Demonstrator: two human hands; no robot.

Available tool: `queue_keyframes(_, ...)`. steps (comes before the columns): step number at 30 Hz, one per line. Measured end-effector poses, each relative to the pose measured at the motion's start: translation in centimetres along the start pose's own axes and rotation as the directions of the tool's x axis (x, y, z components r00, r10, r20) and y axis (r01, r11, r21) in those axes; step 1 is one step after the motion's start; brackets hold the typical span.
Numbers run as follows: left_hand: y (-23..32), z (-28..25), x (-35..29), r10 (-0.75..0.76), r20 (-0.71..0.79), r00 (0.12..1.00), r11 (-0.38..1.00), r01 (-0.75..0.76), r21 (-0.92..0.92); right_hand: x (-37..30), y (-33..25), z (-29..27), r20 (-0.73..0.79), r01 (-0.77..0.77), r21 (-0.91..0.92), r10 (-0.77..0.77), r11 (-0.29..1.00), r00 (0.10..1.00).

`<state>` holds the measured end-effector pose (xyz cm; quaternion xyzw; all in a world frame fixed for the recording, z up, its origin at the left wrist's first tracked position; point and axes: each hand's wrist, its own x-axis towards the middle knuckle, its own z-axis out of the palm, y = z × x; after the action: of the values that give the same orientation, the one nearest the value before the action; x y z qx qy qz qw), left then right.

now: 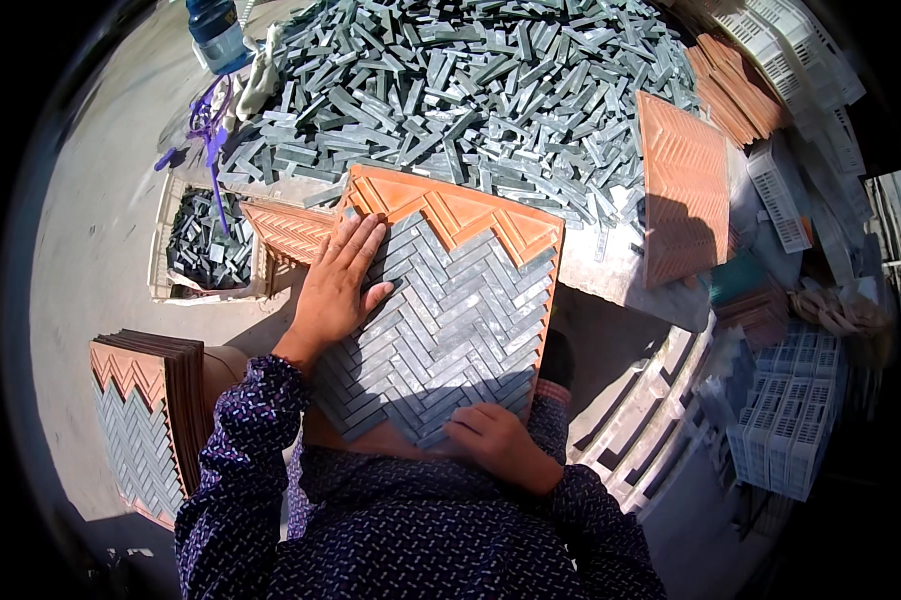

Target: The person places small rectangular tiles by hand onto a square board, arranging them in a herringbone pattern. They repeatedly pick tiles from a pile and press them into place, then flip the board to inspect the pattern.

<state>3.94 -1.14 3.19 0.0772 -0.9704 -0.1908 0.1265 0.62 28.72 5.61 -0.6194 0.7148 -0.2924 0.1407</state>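
Observation:
An orange moulded tray (516, 225) leans across my lap, tilted towards me. Grey stone strips (436, 320) fill most of it in a herringbone pattern, leaving orange zigzag grooves showing along its top. My left hand (339, 285) lies flat on the upper left strips with its fingers stretched out. At the lower right edge of the strips, my right hand (501, 445) is closed with its fingers curled; whatever they may hold is hidden.
Loose grey strips (461, 90) are heaped on the table ahead. A crate (161, 280) of small pieces stands left, near filled trays (136, 420). An orange tray (683, 190) stands right, by white plastic crates (786, 420) and a slatted pallet (636, 415).

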Motion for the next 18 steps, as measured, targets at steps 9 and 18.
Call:
queue_keyframes(9,0.0,-0.3,-0.1,-0.011,0.004,1.000,1.000,0.011,-0.010,0.1,0.3,0.8,0.029,0.074,-0.038,-0.073,0.997,0.997)
queue_keyframes(18,0.4,-0.2,0.2,-0.005,-0.013,1.000,1.000,0.005,-0.001,-0.4,0.4,2.7,-0.110,0.105,-0.052,-0.110,0.993,0.988)
